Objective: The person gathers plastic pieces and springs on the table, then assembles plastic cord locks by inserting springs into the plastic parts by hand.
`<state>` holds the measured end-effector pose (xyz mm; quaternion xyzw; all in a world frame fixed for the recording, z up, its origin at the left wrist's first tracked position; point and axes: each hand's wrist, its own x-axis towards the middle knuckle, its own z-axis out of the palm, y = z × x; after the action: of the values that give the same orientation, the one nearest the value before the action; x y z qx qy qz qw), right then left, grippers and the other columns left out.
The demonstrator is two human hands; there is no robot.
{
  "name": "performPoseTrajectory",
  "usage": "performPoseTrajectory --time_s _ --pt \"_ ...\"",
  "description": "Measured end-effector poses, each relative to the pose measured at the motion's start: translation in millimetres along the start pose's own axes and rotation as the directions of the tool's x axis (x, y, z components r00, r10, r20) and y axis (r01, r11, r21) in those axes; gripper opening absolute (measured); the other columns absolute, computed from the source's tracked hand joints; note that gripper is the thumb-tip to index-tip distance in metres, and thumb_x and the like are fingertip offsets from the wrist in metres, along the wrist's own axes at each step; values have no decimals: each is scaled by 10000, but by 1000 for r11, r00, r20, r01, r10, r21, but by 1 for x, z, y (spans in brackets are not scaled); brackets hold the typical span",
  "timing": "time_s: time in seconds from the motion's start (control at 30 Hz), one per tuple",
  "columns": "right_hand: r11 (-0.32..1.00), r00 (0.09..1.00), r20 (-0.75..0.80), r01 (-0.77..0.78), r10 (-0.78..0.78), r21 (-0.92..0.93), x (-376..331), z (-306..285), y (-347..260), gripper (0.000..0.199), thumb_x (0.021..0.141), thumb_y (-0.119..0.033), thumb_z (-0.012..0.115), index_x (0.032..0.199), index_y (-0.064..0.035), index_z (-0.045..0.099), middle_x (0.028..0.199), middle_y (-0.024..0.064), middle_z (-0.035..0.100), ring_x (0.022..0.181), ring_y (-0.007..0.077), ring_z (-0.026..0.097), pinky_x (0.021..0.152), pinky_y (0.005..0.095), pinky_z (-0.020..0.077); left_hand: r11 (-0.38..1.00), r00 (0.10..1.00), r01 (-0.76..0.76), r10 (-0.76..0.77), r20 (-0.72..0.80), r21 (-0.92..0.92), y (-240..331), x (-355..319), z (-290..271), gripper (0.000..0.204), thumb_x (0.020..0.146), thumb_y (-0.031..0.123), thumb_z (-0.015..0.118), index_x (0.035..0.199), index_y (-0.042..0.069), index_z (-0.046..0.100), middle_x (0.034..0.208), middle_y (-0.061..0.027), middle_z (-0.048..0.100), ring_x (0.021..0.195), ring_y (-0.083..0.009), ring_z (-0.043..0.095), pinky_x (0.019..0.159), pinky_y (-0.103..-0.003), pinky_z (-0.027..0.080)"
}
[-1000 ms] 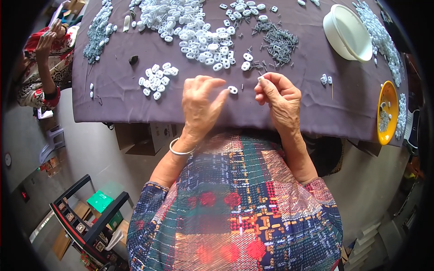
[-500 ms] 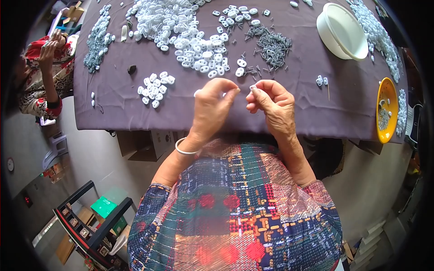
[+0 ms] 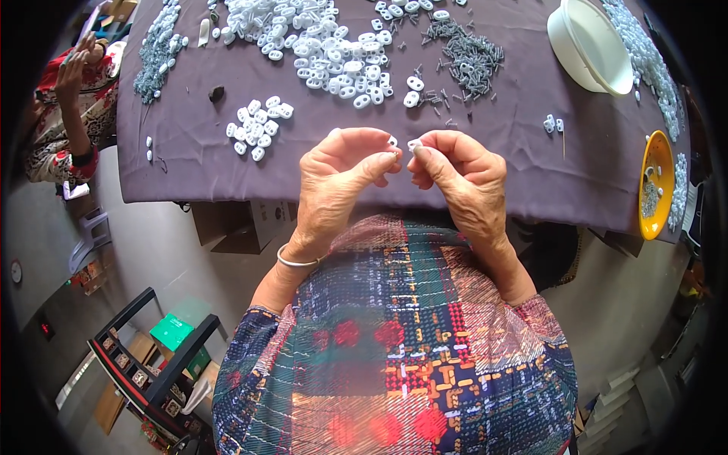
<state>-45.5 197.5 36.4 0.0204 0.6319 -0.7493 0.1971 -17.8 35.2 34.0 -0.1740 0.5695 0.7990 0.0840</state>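
Observation:
Over the near edge of the table, my hands face each other with fingertips almost meeting. My left hand (image 3: 334, 178), a pale bangle on its wrist, pinches a small white plastic piece (image 3: 393, 142), mostly covered by the fingers. Between thumb and forefinger, my right hand (image 3: 466, 178) grips another small white plastic piece (image 3: 414, 144). Just beyond them lie two loose white oval pieces with holes (image 3: 412, 98) and a heap of small grey screws (image 3: 470, 61). A small group of white two-hole oval pieces (image 3: 258, 129) is to the left of my hands.
A large pile of white oval pieces (image 3: 334, 61) covers the back middle. At right stand a white tub (image 3: 565, 45) and a yellow dish (image 3: 651, 220) holding small parts. Clear pieces (image 3: 155, 68) lie far left, near another person's arm (image 3: 70, 98).
My left hand has turned and shifted slightly left, its fingers more rounded, with a white piece now showing at its fingertips. The right hand keeps its pinch. The whole view has shifted slightly.

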Motion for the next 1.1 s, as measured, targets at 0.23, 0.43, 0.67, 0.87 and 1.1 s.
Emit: performPoseTrajectory --time_s 0.23,0.43,0.67,0.87,1.1 --pt "996 999 43 16 -13 -82 -2 4 -1 160 875 -96 590 965 34 610 768 40 634 664 71 579 607 192 477 983 994 -97 103 -26 158 3 -7 4 217 784 8 665 990 -3 598 863 -88 667 771 -142 644 633 -226 496" --pt "995 998 56 19 -14 -96 -3 6 1 152 876 -97 588 954 30 612 763 36 631 666 69 579 601 191 478 981 992 -105 115 -56 161 2 -10 5 201 777 1 672 967 -4 607 862 -72 667 769 -129 644 647 -211 497" --pt "984 998 62 19 -9 -179 -2 6 5 147 874 -113 595 935 18 618 745 25 627 653 58 575 576 186 479 980 991 -104 116 -61 172 2 -11 5 194 776 -39 658 962 -26 606 880 -82 657 798 -127 631 698 -224 512" --pt "961 995 89 68 -46 -269 -1 5 14 138 871 -120 602 914 10 618 699 -4 601 617 31 543 545 169 457 967 987 -116 138 -83 227 -3 -14 6 163 791 -50 636 951 -38 606 864 -75 653 793 -118 622 725 -230 514" --pt "981 994 50 -87 98 -173 2 5 21 135 869 -138 605 895 -6 619 676 -12 590 576 20 518 506 160 430 975 993 -57 79 -92 214 -8 -9 0 172 784 -8 661 949 -22 612 828 -74 660 739 -127 639 636 -227 520"
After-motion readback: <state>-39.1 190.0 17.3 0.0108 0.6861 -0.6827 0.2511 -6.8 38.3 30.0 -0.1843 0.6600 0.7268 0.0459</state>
